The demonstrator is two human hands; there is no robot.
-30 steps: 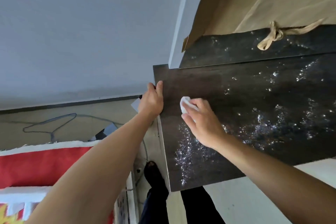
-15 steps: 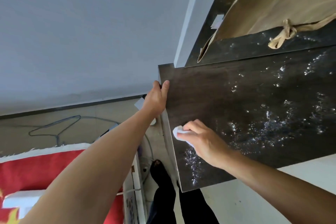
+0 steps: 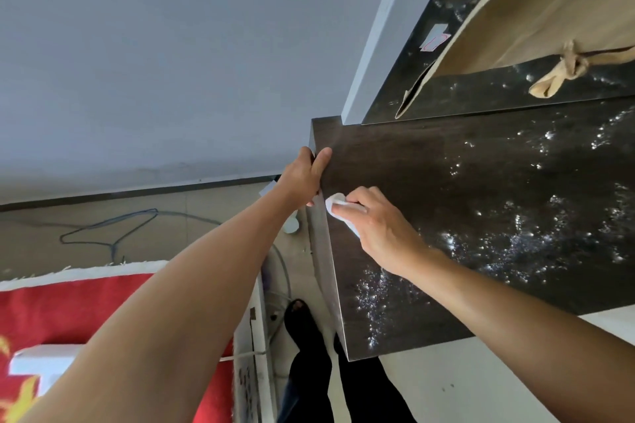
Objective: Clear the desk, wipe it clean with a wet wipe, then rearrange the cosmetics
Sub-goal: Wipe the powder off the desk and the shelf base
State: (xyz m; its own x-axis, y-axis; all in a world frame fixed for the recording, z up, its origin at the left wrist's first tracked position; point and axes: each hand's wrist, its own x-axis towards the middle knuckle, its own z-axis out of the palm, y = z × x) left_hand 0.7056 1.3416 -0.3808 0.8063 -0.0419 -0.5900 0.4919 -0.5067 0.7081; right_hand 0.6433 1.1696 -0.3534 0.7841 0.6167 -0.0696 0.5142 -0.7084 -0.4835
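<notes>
Far left, I had a red rug [image 3: 68, 312] with a white fringe on the floor. Beyond it a dark cable [image 3: 110, 230] looped over the beige tiles below the grey wall [image 3: 171, 62]. The left forearm [image 3: 192, 302] ran up from the bottom corner to the left hand [image 3: 302, 178], which gripped the desk [image 3: 429, 165] at its left edge near the far corner. Its thumb lay on the top surface and the other fingers curled round the side (their tips were hidden from me).

Just beside it, on the desk top close to that same edge, sat the wet wipe [image 3: 338, 204], bunched into a small white wad. The right hand [image 3: 378, 227] held it down, fingers curled over it and pressing it onto the dark wood, so only the wad's left end showed. Below the desk's near corner I could see black trouser legs [image 3: 309, 388] and a black shoe [image 3: 299, 316] on the floor.

To the right of that hand the surface was speckled with shining droplets [image 3: 515, 244], thickest past the wrist. At the back right, a brown paper bag [image 3: 549, 10] sat at the rear of the desk. Its knotted handle [image 3: 563, 72] drooped against the dark surface, and a small white sticker [image 3: 434, 39] showed just left of the bag.
</notes>
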